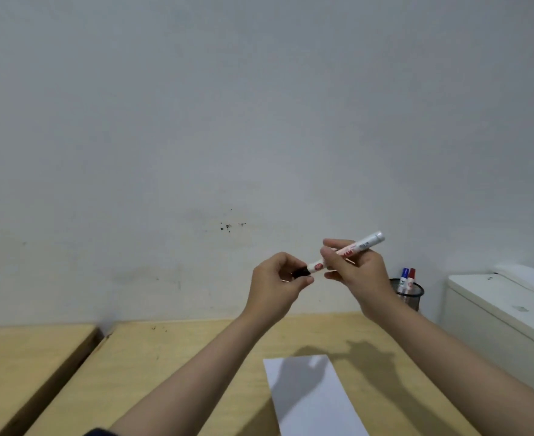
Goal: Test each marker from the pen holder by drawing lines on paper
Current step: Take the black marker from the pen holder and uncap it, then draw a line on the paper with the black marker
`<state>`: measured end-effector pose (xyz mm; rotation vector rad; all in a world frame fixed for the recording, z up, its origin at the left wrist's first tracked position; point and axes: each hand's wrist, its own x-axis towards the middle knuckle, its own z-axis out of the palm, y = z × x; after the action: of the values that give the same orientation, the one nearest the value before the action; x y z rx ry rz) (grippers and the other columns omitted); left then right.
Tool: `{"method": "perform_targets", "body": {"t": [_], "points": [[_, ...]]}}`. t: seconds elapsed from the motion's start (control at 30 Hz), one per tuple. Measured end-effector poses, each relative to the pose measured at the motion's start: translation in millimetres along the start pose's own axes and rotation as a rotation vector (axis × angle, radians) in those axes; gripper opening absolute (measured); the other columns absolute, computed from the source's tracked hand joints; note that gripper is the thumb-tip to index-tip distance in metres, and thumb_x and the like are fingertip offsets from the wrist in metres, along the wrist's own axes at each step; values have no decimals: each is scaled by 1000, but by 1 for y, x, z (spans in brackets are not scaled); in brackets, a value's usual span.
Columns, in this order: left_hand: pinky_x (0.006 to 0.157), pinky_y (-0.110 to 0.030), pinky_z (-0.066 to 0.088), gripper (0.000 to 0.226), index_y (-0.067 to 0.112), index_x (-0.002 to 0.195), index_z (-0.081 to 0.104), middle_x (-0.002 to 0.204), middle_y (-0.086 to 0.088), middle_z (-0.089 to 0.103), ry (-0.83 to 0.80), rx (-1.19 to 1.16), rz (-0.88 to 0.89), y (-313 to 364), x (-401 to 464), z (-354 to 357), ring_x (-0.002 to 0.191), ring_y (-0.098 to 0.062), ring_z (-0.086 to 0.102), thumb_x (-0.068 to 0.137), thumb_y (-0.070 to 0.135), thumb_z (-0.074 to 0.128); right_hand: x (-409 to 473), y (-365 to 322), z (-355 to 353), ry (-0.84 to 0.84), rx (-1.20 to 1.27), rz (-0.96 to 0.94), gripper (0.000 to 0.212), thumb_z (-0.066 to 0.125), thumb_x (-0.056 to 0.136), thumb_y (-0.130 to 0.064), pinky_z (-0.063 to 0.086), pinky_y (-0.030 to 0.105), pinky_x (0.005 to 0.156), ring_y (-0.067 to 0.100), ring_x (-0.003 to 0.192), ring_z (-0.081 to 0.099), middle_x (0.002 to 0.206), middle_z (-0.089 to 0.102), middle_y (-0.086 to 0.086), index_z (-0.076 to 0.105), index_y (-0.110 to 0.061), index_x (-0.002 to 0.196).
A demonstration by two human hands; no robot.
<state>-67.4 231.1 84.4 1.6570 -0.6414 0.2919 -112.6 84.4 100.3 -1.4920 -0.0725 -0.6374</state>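
Both hands are raised above the wooden table (196, 357) in front of the wall. My right hand (358, 275) grips the white barrel of a marker (366, 243), which tilts up to the right. My left hand (276, 286) pinches the marker's black cap (301, 272) at the lower left end; whether the cap is on or off I cannot tell. A white sheet of paper (309, 398) lies on the table below the hands. A black mesh pen holder (408, 294) stands at the back right with a blue-capped marker (404, 278) and a red-capped marker (411, 280) in it.
A white box-shaped machine (504, 316) sits to the right of the pen holder. A second wooden table (23, 366) lies to the left across a narrow gap. A grey wall rises just behind the tables.
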Motion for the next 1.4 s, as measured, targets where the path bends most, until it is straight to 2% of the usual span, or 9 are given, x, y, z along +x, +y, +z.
{"method": "perform_targets", "body": {"t": [0.2,0.37,0.57,0.67,0.77,0.9,1.1,1.27,1.4], "points": [[71,-20,53,14,6,88,72,77,-1,72,-72,80,44,-4,-5,8,73,-9,68,74,7,73,-9,14,-9,-97,52,20,2,70,80,-6,60,26,71,17,72,68,72,71,6,70,-7,81],[58,-13,47,10,7,89,71,69,-2,68,-178,140,38,-9,-10,23,64,-9,62,82,8,65,-12,22,-33,-134,58,18,8,72,75,-3,59,22,68,16,69,67,67,71,2,71,-10,77],[66,-18,50,17,-1,97,67,65,-2,65,-373,104,-103,-22,0,36,54,-4,60,90,5,52,-16,27,-64,-204,-96,-22,19,70,77,5,50,10,65,-1,70,64,72,71,-7,70,-13,82],[61,-15,49,15,-1,98,67,71,-5,66,-366,67,-193,-41,11,29,55,-2,61,88,4,57,-10,33,-79,-153,-17,12,24,66,79,7,56,17,72,4,76,65,75,72,-10,69,-16,84],[60,-15,44,17,6,99,71,79,-2,68,-322,229,-231,-68,20,23,61,2,60,83,7,64,-5,43,-87,-94,32,71,20,65,81,5,59,25,71,12,80,66,85,68,1,66,-14,85],[59,-14,43,27,11,109,68,93,-5,67,-372,451,-308,-105,28,24,79,-12,60,86,3,56,-4,66,-83,-92,-20,130,19,66,81,3,58,23,67,19,81,65,84,65,7,65,-15,84],[80,-26,49,39,7,110,65,88,-8,66,-384,496,-408,-149,23,31,80,-19,62,72,-3,66,-1,97,-76,-134,-88,145,19,69,78,5,56,24,65,15,73,63,79,67,5,66,-13,83],[55,-3,41,35,3,103,67,76,-2,59,-346,437,-474,-173,16,30,62,-11,57,71,-10,63,-1,117,-67,-160,-88,173,19,69,77,7,55,23,64,9,67,64,77,67,5,66,-11,81],[50,-3,45,39,-5,109,59,70,-4,53,-310,272,-596,-175,13,28,60,-11,54,74,-21,55,-4,129,-58,-176,-74,197,19,70,76,7,55,21,64,8,66,65,76,67,4,67,-11,81]]}}
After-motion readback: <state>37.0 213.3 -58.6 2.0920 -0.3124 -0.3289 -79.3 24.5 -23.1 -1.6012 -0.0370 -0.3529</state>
